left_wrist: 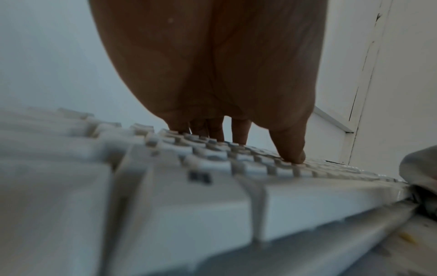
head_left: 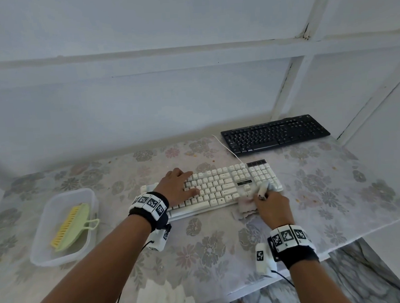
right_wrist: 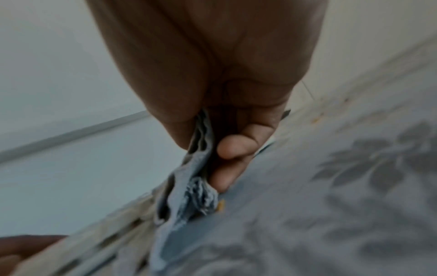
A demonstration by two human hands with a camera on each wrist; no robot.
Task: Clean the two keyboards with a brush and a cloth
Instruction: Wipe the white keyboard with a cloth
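Note:
A white keyboard (head_left: 222, 187) lies in the middle of the floral table. My left hand (head_left: 180, 185) rests flat on its left keys, fingers spread; the left wrist view shows the fingertips (left_wrist: 293, 158) pressing on the keys (left_wrist: 212, 168). My right hand (head_left: 271, 205) grips a pale cloth (head_left: 248, 207) at the keyboard's front right corner, by the number pad. In the right wrist view the folded cloth (right_wrist: 189, 194) is pinched between thumb and fingers. A black keyboard (head_left: 275, 134) lies at the back right. The green and yellow brush (head_left: 71, 226) lies in a clear tub.
The clear plastic tub (head_left: 48, 256) stands at the left of the table. A white cable (head_left: 227, 147) runs from the white keyboard toward the wall. The floral tablecloth (head_left: 200, 245) ends at an edge on the right, with marbled floor (head_left: 366, 281) below.

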